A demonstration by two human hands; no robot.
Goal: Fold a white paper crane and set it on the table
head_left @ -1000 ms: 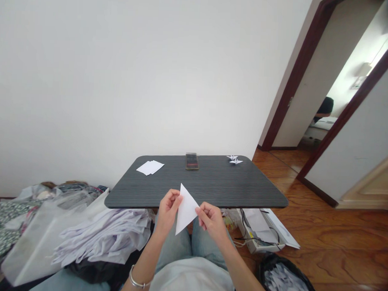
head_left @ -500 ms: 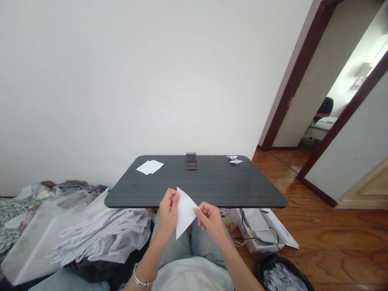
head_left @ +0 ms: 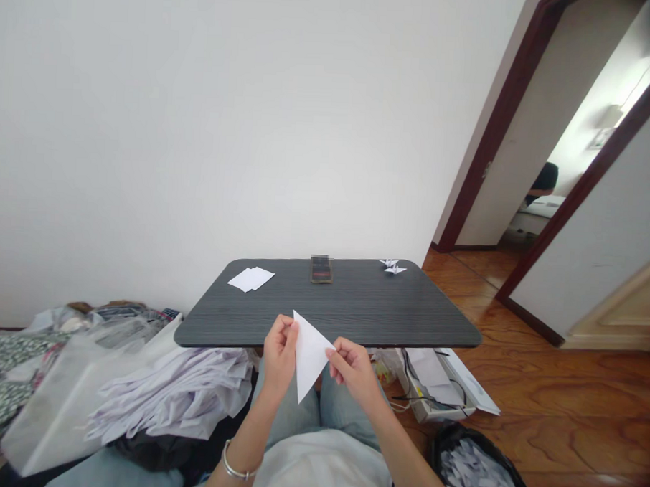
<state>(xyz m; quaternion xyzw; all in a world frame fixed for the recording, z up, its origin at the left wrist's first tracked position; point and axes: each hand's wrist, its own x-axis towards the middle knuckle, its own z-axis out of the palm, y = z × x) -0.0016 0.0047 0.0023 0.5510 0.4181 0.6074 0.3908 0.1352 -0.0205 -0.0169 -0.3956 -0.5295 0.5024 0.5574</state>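
Holds the white paper triangle (head_left: 310, 354) above the lap (head_left: 331, 410) near the tabletop (head_left: 365, 310), pinched in the closed grip of left hand (head_left: 281, 351) and right hand (head_left: 351, 362), apparently mid-fold, and likely needs aligned edges before creasing.

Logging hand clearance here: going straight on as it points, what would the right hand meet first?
The white paper triangle the right hand pinches; beyond, probably the left hand; depth is unclear.
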